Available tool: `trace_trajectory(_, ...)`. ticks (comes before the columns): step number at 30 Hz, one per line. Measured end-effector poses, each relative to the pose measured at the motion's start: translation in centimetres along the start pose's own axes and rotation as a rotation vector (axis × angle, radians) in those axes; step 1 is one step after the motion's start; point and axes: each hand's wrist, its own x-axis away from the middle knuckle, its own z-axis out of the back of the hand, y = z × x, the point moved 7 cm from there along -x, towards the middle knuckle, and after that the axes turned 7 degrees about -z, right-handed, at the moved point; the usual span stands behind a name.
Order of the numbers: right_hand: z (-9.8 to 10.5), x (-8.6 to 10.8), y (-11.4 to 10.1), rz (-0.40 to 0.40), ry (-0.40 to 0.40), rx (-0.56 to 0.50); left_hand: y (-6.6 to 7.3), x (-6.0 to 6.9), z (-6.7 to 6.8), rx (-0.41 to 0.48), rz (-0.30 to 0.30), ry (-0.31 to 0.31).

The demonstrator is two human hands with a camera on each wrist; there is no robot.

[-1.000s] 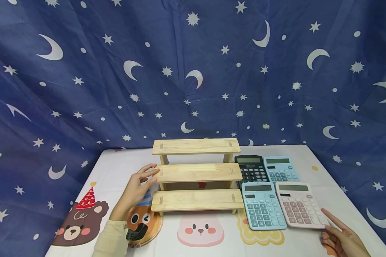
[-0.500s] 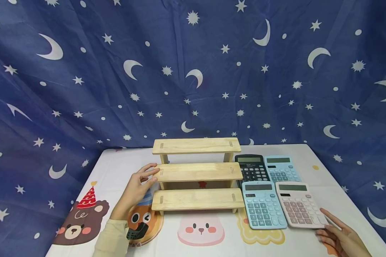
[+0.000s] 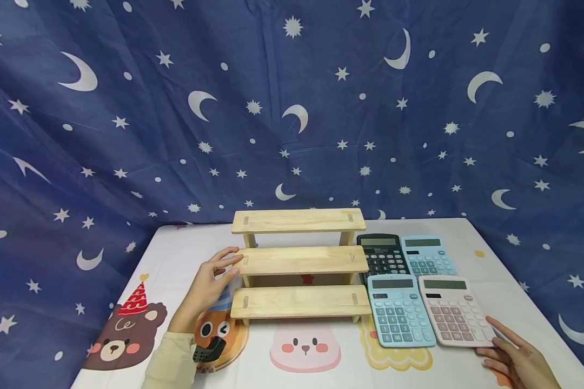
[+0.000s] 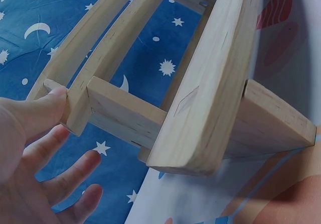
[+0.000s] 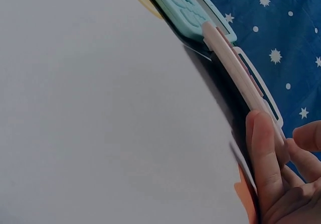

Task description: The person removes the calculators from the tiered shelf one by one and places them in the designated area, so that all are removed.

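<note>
A three-tier wooden display stand (image 3: pixel 302 260) stands mid-table. My left hand (image 3: pixel 208 282) pinches the left end of its middle plank, thumb and a finger on the plank in the left wrist view while the other fingers spread below. Right of the stand are two calculators in front, one blue (image 3: pixel 402 319) and one pink (image 3: pixel 455 319). Behind them are a black calculator (image 3: pixel 382 256), partly covered, and another blue calculator (image 3: pixel 425 254). At the pink one's lower right corner, my right hand (image 3: pixel 518 354) holds the edges between thumb and index finger, its other fingers curled beneath.
White cloth (image 3: pixel 350 356) with cartoon animal prints covers the table. A dark blue curtain (image 3: pixel 331 173) with moons and stars hangs behind and at both sides. A black strap (image 3: pixel 209 354) is around my left wrist.
The whole head view has shifted very slightly. My right fingers have curled in a little near the pink calculator's corner; the stand, the calculators and my left hand keep their places.
</note>
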Motion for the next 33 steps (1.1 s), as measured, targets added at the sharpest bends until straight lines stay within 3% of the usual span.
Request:
trace_trajectory(21, 0.06, 0.01, 0.2, -0.019, 0.116, 0.082, -0.05, -0.02, 0.06, -0.005, -0.003, 0.002)
trace_trajectory(33, 0.27, -0.22, 0.43, 0.006, 0.098, 0.123, -0.07, -0.01, 0.1, -0.003, 0.008, 0.0)
